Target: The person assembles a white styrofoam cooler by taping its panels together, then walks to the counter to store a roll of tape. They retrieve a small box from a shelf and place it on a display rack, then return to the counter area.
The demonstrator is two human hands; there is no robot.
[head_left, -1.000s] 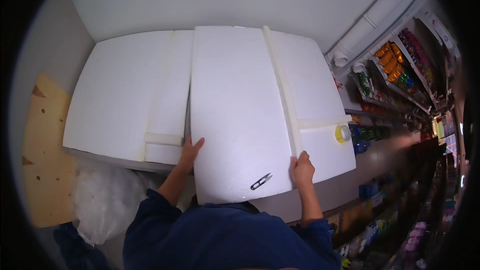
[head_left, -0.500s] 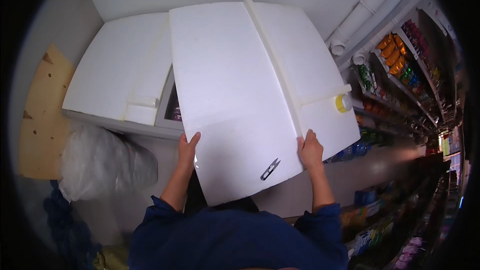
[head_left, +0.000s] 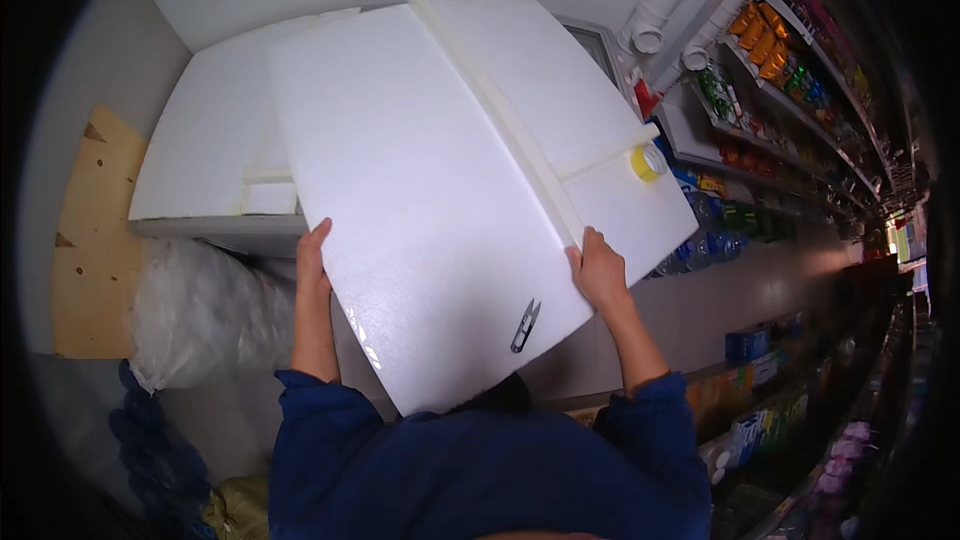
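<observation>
I had one large white foam lid [head_left: 440, 190] raised and tilted in front of me, my left hand [head_left: 312, 258] gripping its left edge and my right hand [head_left: 598, 272] gripping its right edge. On it lay one small black thread snip [head_left: 525, 325] and one yellow tape roll [head_left: 648, 162]. Behind it one second white foam lid [head_left: 215, 155] covered a chest. One clear plastic bag [head_left: 200, 310] sat below, its contents unclear.
</observation>
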